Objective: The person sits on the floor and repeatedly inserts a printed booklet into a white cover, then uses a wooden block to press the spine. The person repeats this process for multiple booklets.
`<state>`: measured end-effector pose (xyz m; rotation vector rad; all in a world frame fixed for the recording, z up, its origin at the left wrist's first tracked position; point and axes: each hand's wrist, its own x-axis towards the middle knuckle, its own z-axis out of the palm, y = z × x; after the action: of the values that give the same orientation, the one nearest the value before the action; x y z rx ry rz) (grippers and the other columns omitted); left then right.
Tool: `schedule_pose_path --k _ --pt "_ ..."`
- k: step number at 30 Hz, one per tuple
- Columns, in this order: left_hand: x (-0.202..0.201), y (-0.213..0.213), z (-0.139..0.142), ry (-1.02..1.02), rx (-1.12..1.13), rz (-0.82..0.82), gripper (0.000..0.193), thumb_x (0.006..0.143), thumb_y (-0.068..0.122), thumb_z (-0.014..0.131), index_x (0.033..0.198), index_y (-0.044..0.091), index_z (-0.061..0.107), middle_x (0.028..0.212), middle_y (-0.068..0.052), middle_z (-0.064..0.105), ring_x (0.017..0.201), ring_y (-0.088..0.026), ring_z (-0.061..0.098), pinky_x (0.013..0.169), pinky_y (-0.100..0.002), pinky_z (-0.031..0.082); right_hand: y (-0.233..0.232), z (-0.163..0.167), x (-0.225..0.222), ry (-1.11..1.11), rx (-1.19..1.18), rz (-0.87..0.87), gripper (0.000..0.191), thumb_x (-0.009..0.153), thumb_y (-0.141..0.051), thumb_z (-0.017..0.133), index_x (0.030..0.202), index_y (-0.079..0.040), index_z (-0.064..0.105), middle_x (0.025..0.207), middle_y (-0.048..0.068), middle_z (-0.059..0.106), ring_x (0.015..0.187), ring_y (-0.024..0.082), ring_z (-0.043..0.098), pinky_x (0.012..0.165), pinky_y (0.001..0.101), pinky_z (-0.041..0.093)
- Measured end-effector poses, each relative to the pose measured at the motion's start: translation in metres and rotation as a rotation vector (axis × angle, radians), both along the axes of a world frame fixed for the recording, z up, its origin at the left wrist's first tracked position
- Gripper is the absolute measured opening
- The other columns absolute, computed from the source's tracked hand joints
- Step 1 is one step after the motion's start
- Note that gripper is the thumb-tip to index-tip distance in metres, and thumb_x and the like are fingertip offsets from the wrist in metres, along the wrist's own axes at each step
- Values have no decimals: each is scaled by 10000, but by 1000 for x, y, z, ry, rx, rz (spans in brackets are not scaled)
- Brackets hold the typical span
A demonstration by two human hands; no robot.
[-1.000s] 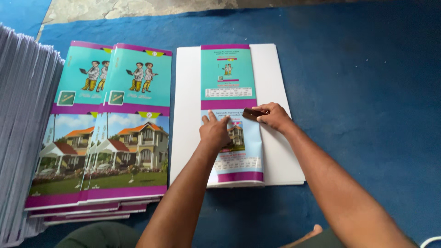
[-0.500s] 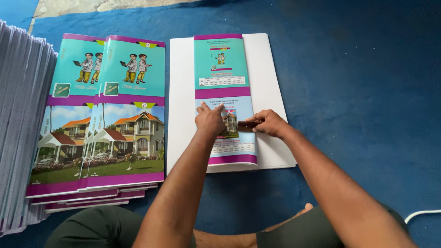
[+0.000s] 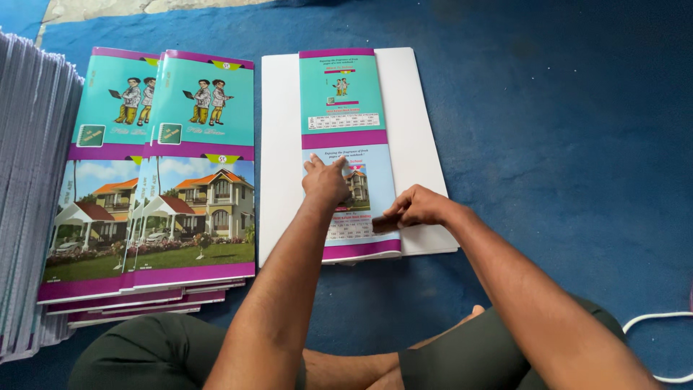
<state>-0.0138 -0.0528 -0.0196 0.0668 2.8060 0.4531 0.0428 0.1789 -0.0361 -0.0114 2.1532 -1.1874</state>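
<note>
1. Nearest us, our right hand (image 3: 417,209) pinches a small dark tool (image 3: 384,224), fingers clenched on it, pressing it to the lower part of the printed cover (image 3: 346,101).
2. Our left hand (image 3: 325,180) lies flat on that cover, fingers released and spread.
3. The cover rests on a white board (image 3: 281,108) on the blue mat (image 3: 563,130).
4. To the left sits a stack of printed covers (image 3: 173,188), with a grey paper pile (image 3: 32,180) beside it.

Printed cover sheet (image 3: 345,101): lies on white board (image 3: 415,137), board on carpet (image 3: 563,130). Left hand (image 3: 325,182) and right hand (image 3: 415,209) rest on sheet's near half. Stack of covers (image 3: 155,195): left of board. Pile of paper (image 3: 32,188): far left. Cord (image 3: 660,339): near right.
</note>
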Motion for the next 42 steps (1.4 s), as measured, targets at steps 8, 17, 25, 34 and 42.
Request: schedule_pose_path --k 8,17,25,34,42 --pt "6 -1 4 40 24 4 787 777 298 787 1499 379 483 1640 -271 216 1480 -454 278 1018 -464 517 0 0 20 -176 14 2 428 707 192 708 1079 6 812 981 132 799 845 182 725 759 324 609" --pt "16 -2 -3 278 104 -15 535 842 237 712 1367 222 607 1503 -309 382 1364 -513 386 949 -520 527 5 -6 23 -320 -105 38 431 650 206 671 1036 53 784 1002 152 828 928 213 800 826 320 649" --pt "35 3 -9 424 193 -157 181 808 65 659 979 42 716 1185 -210 608 1087 -397 610 868 -481 566 34 28 14 -167 138 -64 534 693 -34 845 1209 -150 773 1202 127 776 1093 260 717 949 405 558" --pt "53 39 5 114 64 -224 285 947 311 662 1070 67 742 1078 -184 719 1026 -365 707 902 -480 568 84 45 5 -75 544 -327 548 782 -127 855 1305 -235 732 1343 108 702 1269 319 598 1090 510 421" --pt "77 73 26 22 27 -111 955 768 564 815 1519 144 401 1545 -250 306 1441 -481 281 899 -657 508 90 44 16 -97 893 -532 302 878 -133 778 1180 -134 792 1266 168 736 1232 333 666 1121 513 414"
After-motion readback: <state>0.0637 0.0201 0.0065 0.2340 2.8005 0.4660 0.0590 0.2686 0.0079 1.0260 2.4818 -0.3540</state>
